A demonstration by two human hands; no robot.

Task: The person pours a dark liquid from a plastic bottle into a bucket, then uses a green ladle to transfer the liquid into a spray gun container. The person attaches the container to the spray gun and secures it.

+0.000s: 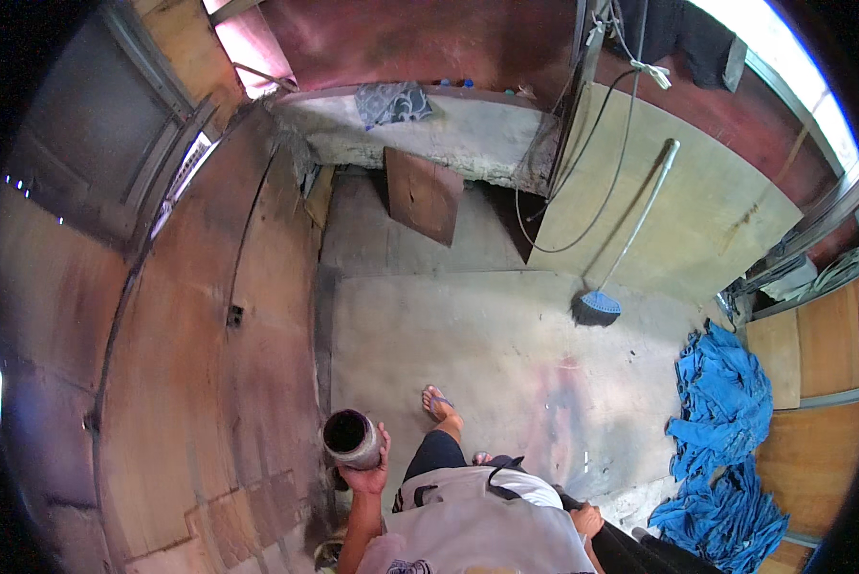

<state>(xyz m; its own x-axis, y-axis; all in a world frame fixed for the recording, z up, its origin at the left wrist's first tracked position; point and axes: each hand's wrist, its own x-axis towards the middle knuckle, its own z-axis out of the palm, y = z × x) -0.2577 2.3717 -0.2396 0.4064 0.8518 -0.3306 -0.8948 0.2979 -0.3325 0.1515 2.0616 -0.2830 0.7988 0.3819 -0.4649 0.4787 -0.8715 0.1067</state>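
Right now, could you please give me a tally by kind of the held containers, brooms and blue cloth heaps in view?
Container held in the left hand: 1
Broom: 1
Blue cloth heaps: 2
Total: 4

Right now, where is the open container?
The container is lower left of centre in the head view, in the left hand, near the brown wall.

env. type: small makeshift rm. w/ plain bldg. matls.; home or shed, exact use unclear. indicators: worn wood wall (pixel 176 354), l. side; bare, stained floor (pixel 449 325); rough ledge (pixel 487 129) w/ patterned cloth (pixel 392 104); broom (pixel 599 304) stood vs. pale panel (pixel 726 206); blue fabric piles (pixel 724 392), r. side; dark cloth (pixel 683 38) hung top r.
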